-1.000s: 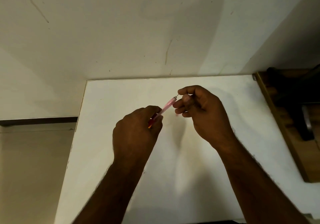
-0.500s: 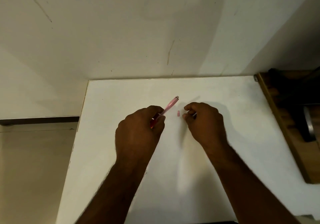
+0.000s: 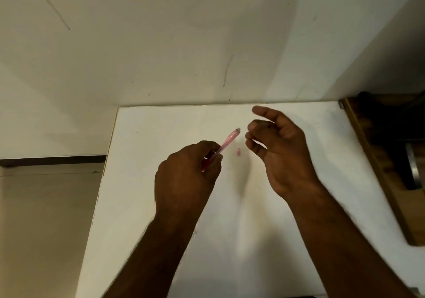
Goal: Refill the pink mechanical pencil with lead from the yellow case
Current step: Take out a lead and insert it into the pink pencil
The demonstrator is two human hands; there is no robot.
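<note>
Pink mechanical pencil (image 3: 226, 144) gripped in left hand (image 3: 187, 173), angled up-right

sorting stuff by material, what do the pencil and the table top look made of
Pink mechanical pencil: looks like translucent plastic, since light shows through the barrel; its end looks like grey metal. Table top: smooth matte white, probably laminate or painted board; the core is hidden.

Pretty dim, warm yellowish light overall, with a brighter patch on the plain off-white wall (image 3: 345, 44) at upper right. Soft shadows pool on the flat white tabletop (image 3: 142, 182) between the arms. The raised right hand (image 3: 282, 150) is motion-blurred, and straight edges bow from the wide lens.
</note>
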